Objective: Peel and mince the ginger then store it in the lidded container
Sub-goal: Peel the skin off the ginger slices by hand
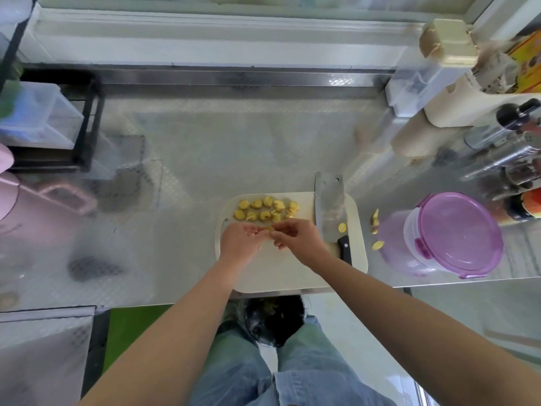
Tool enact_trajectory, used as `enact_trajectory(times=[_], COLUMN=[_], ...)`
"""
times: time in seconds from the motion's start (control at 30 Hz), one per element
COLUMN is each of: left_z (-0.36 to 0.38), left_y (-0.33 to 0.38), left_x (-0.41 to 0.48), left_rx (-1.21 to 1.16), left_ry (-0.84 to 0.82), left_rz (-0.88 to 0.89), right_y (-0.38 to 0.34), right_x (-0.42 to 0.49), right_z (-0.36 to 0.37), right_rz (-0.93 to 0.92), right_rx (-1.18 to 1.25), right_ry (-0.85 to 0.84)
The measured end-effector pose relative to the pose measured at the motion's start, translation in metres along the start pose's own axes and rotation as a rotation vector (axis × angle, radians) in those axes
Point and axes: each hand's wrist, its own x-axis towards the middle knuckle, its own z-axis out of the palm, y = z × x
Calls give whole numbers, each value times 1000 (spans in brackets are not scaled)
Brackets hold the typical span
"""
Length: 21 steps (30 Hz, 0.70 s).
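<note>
We look down on a broad stainless-steel table with an embossed diamond pattern [205, 148], bright with daylight from the white-framed window [205, 39] that runs along its far side. A raised steel back ledge [234, 79] separates the two. Below the table's near edge we see pale floor tiles [333, 310], a green mat [128, 332] and a round black bin [275, 320].

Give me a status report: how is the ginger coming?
Left hand and right hand pinch a ginger piece above the board. Slices lined up beyond. Cleaver idle, container lidded.
</note>
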Motion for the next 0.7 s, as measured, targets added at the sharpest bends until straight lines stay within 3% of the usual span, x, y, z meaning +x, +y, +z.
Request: enact_trajectory(times=[0.33,0.53,0.7], left_z=[-20,-18,-16], left_y=[-9,-8,-2], left_x=[0,1,-1], left_rx=[23,219,293], left_ry=[154,200,255], left_rz=[-29,-19,12], right_y=[-6,-5,-4], right_x=[19,18,15], right_z=[31,43,27], right_rz=[24,8,-84], right_rx=[-159,-274,-307], right_ry=[86,178,143])
